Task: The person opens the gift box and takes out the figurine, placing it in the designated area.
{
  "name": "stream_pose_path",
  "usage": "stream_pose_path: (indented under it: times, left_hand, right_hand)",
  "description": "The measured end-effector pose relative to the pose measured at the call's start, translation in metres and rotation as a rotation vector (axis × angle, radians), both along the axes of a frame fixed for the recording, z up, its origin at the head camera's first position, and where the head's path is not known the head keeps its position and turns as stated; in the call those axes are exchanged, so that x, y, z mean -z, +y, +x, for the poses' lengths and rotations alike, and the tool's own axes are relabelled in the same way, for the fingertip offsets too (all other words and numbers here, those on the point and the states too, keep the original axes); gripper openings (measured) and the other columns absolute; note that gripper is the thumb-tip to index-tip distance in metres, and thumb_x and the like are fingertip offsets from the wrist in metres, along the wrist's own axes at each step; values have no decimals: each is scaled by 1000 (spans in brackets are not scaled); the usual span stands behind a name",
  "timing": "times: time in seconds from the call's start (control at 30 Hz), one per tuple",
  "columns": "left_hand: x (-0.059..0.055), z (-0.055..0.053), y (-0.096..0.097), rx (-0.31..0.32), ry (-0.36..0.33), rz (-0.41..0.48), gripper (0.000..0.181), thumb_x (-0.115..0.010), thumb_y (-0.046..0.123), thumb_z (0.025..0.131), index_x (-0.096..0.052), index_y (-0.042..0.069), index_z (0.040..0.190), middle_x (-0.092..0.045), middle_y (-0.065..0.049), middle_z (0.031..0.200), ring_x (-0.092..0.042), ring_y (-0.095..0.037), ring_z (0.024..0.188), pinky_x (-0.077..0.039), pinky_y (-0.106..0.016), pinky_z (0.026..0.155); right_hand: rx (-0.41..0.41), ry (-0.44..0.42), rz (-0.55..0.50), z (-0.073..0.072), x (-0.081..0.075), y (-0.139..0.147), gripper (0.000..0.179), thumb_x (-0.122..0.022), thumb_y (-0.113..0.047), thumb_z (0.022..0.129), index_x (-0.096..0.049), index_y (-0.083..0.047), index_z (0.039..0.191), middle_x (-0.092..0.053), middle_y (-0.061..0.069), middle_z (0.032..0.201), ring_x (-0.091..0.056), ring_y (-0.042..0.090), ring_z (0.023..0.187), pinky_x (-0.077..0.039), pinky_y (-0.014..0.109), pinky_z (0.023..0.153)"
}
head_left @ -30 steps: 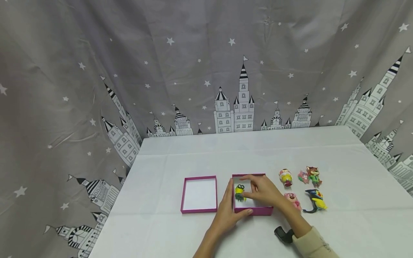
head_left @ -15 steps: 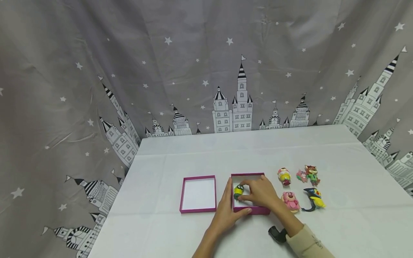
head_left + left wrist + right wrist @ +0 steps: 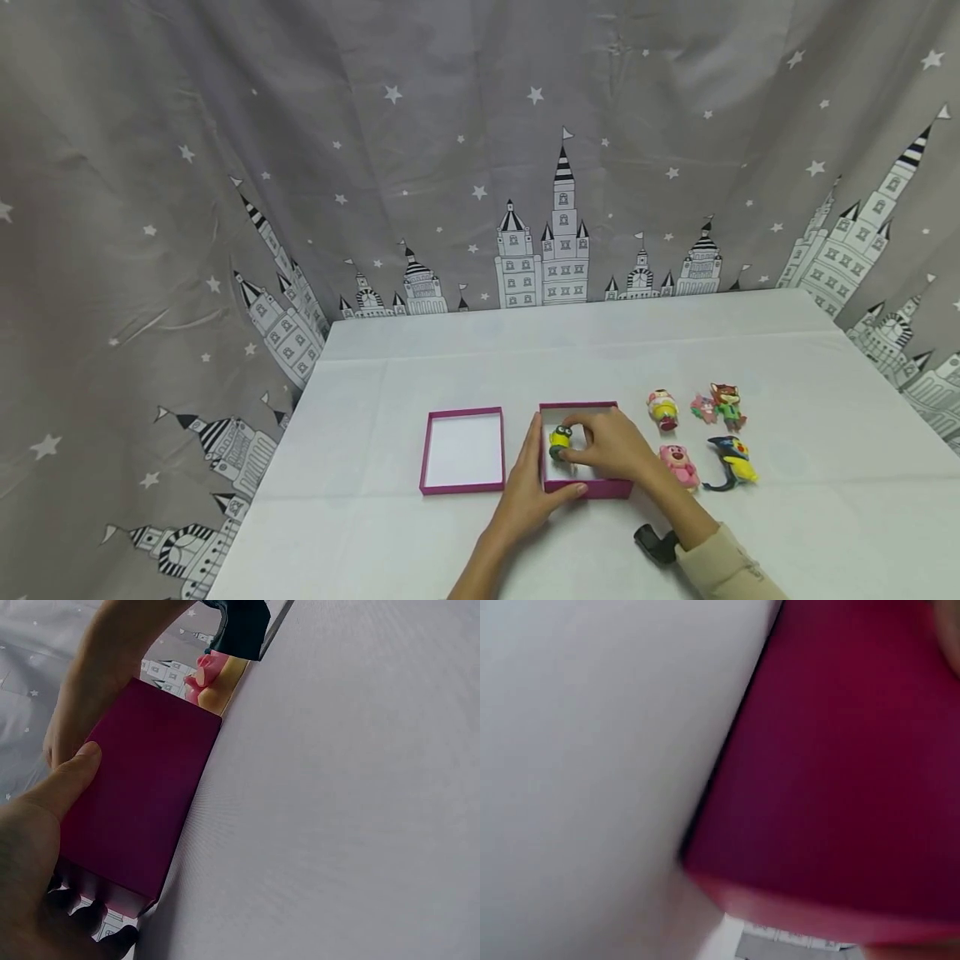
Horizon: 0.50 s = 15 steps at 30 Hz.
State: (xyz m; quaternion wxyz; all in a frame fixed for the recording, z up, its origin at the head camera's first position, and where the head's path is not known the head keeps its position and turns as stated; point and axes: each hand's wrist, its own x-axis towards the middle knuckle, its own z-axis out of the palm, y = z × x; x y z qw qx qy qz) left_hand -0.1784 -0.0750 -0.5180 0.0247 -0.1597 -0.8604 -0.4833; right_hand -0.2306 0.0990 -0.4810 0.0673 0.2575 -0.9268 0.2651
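A magenta box point(image 3: 609, 489) with a white inside stands open-topped on the table. My left hand point(image 3: 525, 492) grips its near left corner; in the left wrist view the thumb lies on the box's front wall point(image 3: 150, 787) and the other fingers run along the adjoining side. Inside, toward the left wall, is a small yellow-and-green toy figure with goggle eyes point(image 3: 560, 437). My right hand point(image 3: 618, 450) reaches in over the right side and pinches this figure between thumb and fingers. The right wrist view is filled mostly by the box's magenta wall point(image 3: 840, 772), hiding the fingers.
Left of the box lies a shallow magenta-rimmed lid point(image 3: 462, 490), white side up. To the right are a pink bear figure point(image 3: 678, 468), a yellow-and-red figure point(image 3: 663, 410), a fox figure point(image 3: 727, 408), a small pink figure point(image 3: 703, 408) and a blue-and-yellow figure point(image 3: 735, 460).
The right hand's spread thumb and fingers have come together on the yellow-and-green toy figure inside the box. The left hand stays at the box corner.
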Motion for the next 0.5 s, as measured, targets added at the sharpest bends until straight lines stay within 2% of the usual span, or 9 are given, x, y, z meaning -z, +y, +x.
stream_pose_path:
  times: [0.13, 0.27, 0.4, 0.5]
  left_hand:
    - [-1, 0, 1, 3, -29, -4, 106, -70, 54, 74, -4, 21, 150, -13, -4, 153, -20, -26, 136, -29, -50, 105]
    - [-1, -1, 2, -5, -37, -3, 107, -71, 54, 72, -4, 22, 150, -13, -2, 153, -20, -24, 137, -28, -48, 105]
    - [0, -1, 2, -7, -35, 0, 108, -73, 52, 71, -5, 21, 150, -14, -3, 153, -20, -25, 137, -28, -48, 106]
    - [0, -1, 2, -12, -41, 0, 109, -73, 52, 71, -5, 22, 150, -15, -3, 153, -21, -25, 137, -28, -49, 105]
  right_hand:
    - [-21, -111, -110, 3, -9, 9, 41, -76, -39, 73, -68, -14, 104, -37, -12, 52, -31, 1, 47, -27, 18, 43]
    - [34, -195, -195, 9, -21, 22, 43, -75, -42, 73, -67, -17, 107, -38, -10, 52, -31, 4, 48, -27, 20, 43]
    - [60, -173, -278, 16, -32, 39, 41, -76, -39, 74, -67, -17, 108, -38, -9, 53, -32, 6, 49, -27, 21, 43]
    - [56, -106, -324, 21, -38, 56, 38, -76, -33, 75, -66, -16, 108, -37, -10, 55, -33, 5, 50, -29, 21, 43]
